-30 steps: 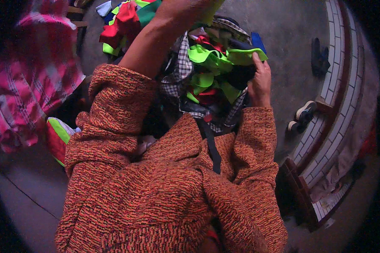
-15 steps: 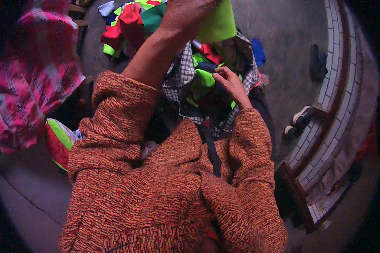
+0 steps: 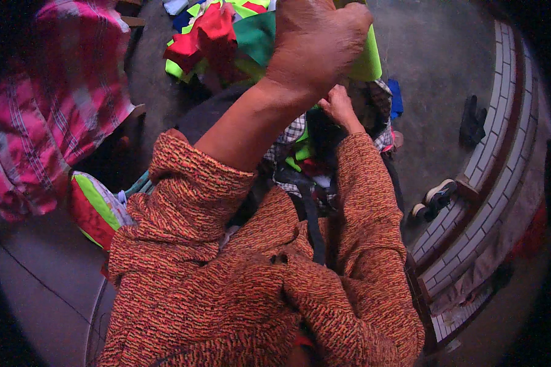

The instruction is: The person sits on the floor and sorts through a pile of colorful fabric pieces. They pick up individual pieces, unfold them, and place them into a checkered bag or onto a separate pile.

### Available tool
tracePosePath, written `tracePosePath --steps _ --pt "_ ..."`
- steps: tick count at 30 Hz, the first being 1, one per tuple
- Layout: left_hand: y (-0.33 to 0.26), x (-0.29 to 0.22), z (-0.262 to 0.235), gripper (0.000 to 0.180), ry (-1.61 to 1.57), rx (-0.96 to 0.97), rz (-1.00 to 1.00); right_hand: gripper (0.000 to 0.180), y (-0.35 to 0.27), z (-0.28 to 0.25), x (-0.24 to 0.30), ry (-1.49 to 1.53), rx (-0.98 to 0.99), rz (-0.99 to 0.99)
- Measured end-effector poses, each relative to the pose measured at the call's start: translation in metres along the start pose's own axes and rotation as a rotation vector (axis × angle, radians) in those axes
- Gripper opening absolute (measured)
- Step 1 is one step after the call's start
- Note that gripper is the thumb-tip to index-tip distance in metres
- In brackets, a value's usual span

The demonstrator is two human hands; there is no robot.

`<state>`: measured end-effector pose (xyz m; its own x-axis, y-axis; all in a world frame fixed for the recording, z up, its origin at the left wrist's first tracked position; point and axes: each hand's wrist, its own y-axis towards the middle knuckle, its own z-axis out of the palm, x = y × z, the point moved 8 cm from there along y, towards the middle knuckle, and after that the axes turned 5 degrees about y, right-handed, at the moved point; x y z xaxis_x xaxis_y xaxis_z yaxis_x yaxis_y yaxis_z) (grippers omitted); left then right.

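Observation:
My left hand [image 3: 321, 46] is raised in front of me, closed on a neon yellow-green cloth piece [image 3: 368, 58] that hangs down beyond it. Lower and farther in, my right hand [image 3: 341, 109] reaches into a black-and-white checked cloth [image 3: 292, 129] over my lap. Its fingers are bent together, and what they hold, if anything, cannot be made out. Within the checked cloth lie bright green scraps [image 3: 301, 150] and dark and red ones. My left forearm hides part of this heap.
A pile of red, green and neon scraps [image 3: 217, 40] lies ahead to the left. Pink plaid cloth [image 3: 61, 116] hangs at the left, above a multicoloured fabric piece [image 3: 95, 211]. Blue cloth [image 3: 396, 98], shoes [image 3: 438, 197] and a white-tiled step [image 3: 471, 202] are at the right.
My left hand has come lower and to the right in view with the neon cloth. My right hand has moved slightly farther away, and the green scrap by its fingers no longer shows there.

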<state>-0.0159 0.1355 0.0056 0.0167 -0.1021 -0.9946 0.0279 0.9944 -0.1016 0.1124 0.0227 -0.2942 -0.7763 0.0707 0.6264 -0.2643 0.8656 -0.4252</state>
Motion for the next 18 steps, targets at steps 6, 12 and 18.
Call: tracePosePath --steps 6,12,18 --pt "-0.007 -0.007 0.005 0.031 -0.057 0.074 0.022 0.027 -0.057 -0.054 -0.007 0.359 -0.268 0.04" --pt "-0.016 -0.005 0.012 0.036 -0.037 0.081 0.001 0.014 -0.137 -0.109 0.025 0.959 -0.376 0.145" --pt "-0.022 0.002 0.021 0.038 -0.043 0.155 -0.032 0.011 -0.185 -0.14 0.028 1.608 -0.701 -0.044"
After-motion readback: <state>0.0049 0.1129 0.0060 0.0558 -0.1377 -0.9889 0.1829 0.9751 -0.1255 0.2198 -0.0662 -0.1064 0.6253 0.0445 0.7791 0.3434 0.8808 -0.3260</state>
